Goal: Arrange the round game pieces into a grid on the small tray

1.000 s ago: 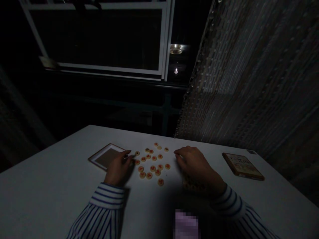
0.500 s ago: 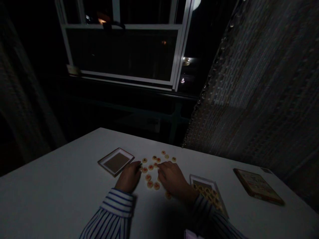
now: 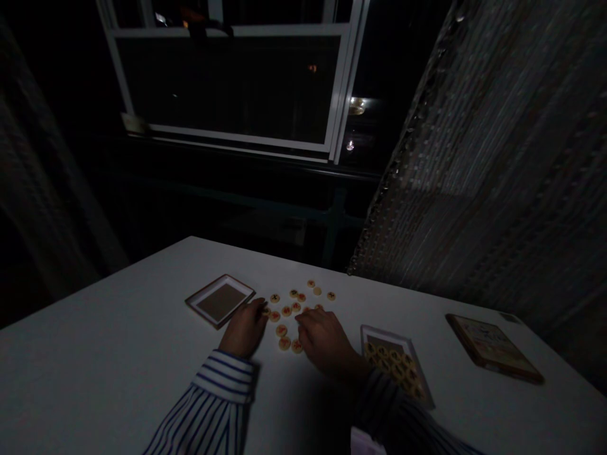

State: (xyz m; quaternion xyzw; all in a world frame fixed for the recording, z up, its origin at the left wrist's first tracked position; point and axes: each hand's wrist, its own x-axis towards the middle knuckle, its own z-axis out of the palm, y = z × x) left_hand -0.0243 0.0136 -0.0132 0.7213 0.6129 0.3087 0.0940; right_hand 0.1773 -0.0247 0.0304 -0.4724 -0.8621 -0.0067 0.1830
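Nearest, a cut-off pale object (image 3: 364, 442) is unidentifiable. The right forearm (image 3: 379, 398) partly hides the part-filled tray (image 3: 387, 342). Left of this tray, the right hand (image 3: 325, 341), fingers curled, masks some scattered discs (image 3: 286, 311). Farther left, the left hand (image 3: 245, 330), fingers slightly parted, adjoins the discs; neither grip can be told

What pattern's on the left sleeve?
The left sleeve has blue stripes on white, clearest in the head view.

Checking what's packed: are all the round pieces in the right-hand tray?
No, several round pieces lie loose on the table, outside that tray.
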